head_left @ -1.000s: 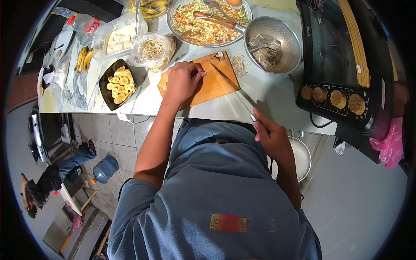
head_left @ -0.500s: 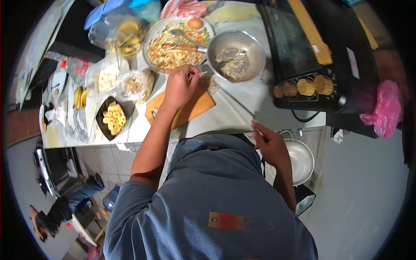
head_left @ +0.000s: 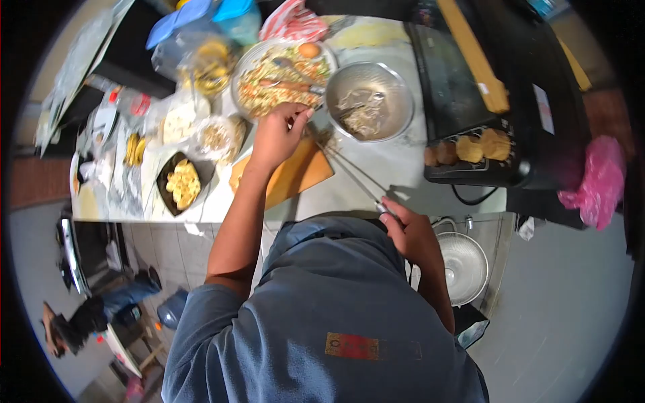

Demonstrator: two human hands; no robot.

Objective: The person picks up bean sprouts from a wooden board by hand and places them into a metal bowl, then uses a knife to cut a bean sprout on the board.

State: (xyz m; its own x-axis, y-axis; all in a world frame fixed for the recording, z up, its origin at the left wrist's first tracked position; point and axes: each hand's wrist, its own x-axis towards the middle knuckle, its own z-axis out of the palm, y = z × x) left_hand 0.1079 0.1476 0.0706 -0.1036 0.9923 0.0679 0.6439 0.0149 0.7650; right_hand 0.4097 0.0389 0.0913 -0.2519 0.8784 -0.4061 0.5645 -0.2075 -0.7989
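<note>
A knife point(head_left: 366, 191) in the right hand point(head_left: 407, 234), by the tabletop's point(head_left: 403, 161) near edge.
From here it looks like a small stop in some cutting, and any next cut would call for keeping the left hand point(head_left: 279, 134) away from the blade point(head_left: 355, 180). The right hand is curled around the handle point(head_left: 381, 207), with the blade pointing to the wooden board point(head_left: 306, 171). The left fingertips point(head_left: 306, 115) pinch together near the metal bowl point(head_left: 398, 97); I cannot tell if they have anything.

Head cam faces fwd/dn over counter point(head_left: 398, 163).
</note>
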